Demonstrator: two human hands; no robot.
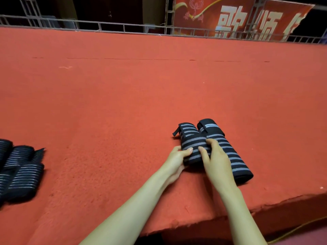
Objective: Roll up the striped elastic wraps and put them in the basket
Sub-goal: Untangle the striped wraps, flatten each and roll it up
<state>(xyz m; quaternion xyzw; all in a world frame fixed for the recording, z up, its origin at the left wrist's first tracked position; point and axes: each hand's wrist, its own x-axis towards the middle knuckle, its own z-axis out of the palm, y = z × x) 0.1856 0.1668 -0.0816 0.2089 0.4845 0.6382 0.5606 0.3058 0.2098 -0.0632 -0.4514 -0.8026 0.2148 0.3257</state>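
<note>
Striped wraps [233,161], black with grey bands, lie side by side on the red carpet [123,103] near its front edge. Your left hand [177,157] and right hand [218,158] both grip the left wrap [190,137], fingers curled round its sides.

The left hand [177,160] and right hand [218,160] grip the left striped wrap [190,138].

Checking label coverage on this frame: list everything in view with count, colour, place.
left wrap: 1, black with grey stripes, on carpet, in both hands
right wrap: 1, black with grey stripes, on carpet, against left wrap
wrap pile: several, black with grey stripes, left edge of view
carpet: 1, red, covers platform
railing: 1, grey metal, far edge
banner: 1, red with white characters, top right
cable: 1, yellow, bottom right
left hand: 1, grips left wrap
right hand: 1, pinches left wrap
</note>
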